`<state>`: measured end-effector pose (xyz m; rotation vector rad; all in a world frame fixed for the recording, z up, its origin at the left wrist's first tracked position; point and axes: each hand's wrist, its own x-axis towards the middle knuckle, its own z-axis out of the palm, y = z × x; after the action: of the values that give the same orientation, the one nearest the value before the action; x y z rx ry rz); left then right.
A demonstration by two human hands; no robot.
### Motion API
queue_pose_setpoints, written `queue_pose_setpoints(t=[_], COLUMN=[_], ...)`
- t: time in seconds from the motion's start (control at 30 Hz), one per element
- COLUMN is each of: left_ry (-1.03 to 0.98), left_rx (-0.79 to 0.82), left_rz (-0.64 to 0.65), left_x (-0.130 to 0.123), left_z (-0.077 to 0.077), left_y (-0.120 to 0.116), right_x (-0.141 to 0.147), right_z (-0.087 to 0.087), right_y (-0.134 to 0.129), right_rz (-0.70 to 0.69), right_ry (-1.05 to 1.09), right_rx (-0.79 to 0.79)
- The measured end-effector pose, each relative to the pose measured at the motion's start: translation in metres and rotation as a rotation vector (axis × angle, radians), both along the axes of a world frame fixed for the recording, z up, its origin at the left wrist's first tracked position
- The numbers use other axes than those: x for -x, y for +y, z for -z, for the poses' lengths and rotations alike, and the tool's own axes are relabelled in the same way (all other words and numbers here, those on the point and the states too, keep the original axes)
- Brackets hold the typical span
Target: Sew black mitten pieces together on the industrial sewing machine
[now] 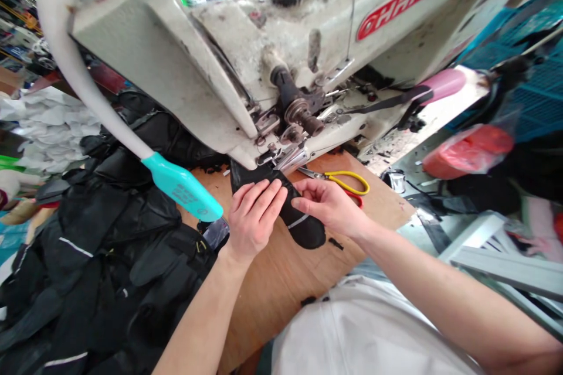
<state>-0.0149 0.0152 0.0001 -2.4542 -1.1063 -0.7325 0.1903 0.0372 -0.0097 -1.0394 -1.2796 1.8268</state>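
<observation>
Black fabric piece (303,229), likely soft and floppy, lies at lower center on the wooden table (281,299) under the sewing machine (211,70), left hand (255,220) flat on it, right hand (329,208) fingertips at its edge, grip unclear.

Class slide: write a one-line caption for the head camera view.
Left hand and right hand press black fabric under a white sewing machine.
</observation>
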Motion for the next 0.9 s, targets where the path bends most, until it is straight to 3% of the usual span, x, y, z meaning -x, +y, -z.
queue_pose_setpoints(t=[0.3,0.9], left_ry=[0.087,0.043], left_rx=[0.073,0.063], left_rz=[0.056,-0.055], left_x=[0.005,-0.009], left_z=[-0.005,-0.02], left_y=[0.001,0.009], right_x=[0.004,0.013], right_z=[0.0,0.004], right_y=[-0.004,0.002], right_rz=[0.013,0.048], right_ry=[-0.015,0.136], right_rx=[-0.058,-0.009])
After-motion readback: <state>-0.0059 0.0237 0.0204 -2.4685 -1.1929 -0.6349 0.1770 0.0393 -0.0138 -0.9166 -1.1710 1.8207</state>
